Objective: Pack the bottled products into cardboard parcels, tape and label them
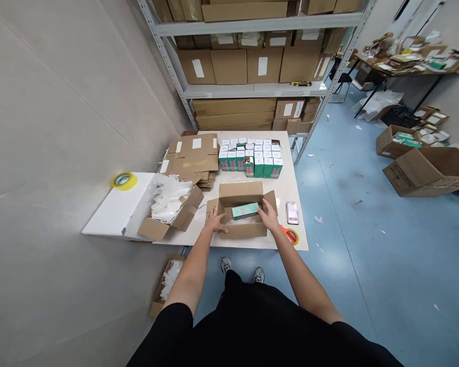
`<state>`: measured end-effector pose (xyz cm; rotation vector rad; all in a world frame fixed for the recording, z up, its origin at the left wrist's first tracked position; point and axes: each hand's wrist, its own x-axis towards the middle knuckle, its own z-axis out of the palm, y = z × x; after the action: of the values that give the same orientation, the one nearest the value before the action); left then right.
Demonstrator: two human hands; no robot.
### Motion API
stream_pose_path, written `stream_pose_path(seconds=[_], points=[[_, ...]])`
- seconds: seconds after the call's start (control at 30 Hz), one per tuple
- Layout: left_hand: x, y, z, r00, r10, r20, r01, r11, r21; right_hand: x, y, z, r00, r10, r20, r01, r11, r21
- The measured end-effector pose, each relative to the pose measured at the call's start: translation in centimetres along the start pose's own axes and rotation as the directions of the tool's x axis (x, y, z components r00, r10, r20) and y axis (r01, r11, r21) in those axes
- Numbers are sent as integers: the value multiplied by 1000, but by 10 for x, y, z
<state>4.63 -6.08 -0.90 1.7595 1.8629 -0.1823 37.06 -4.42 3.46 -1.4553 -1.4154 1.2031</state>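
An open cardboard box [243, 231] stands near the table's front edge with its flaps folded out. Inside it, a slim mint-green carton [245, 210] lies at a slight slant over some clear plastic. My left hand [215, 221] grips the left rim of the cardboard box, its thumb along the front wall. On the opposite side, my right hand [269, 216] holds the right rim, with the thumb close to the green carton's end; whether it touches the carton is hard to tell. Behind the box stand several rows of green-and-white cartons [268, 167].
Flattened cardboard [193, 158] is stacked at the back left, beside a box of white plastic bags [172, 201]. Yellow tape [124, 180] sits on a white surface at left. A phone [291, 212] and an orange tape dispenser [290, 235] lie at right. Shelving [256, 90] rises behind.
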Motion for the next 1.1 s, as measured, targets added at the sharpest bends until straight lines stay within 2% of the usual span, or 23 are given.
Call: stream_pose_path(seconds=[0.23,0.33,0.47,0.77,0.9,1.1], points=[[-14,7,32,973,30,-227,-57,992,-110,-14,-7,-1,998,23,60,-22,1000,-11],[-28,6,41,955,53,-291,-96,986,-133,-16,-13,8,995,3,96,-1,1000,-22],[-49,-2,50,939,29,-344,-85,985,-148,-15,-23,28,989,-45,144,52,998,-43],[-83,-50,51,922,-38,-385,-43,979,-199,-14,-55,106,940,-145,308,174,982,-71],[-81,-65,49,919,-87,-384,-7,971,-238,-13,-68,145,923,-185,337,224,971,-82],[-75,-88,45,932,-59,-358,-50,957,-286,-5,-82,200,902,-224,369,277,956,-96]])
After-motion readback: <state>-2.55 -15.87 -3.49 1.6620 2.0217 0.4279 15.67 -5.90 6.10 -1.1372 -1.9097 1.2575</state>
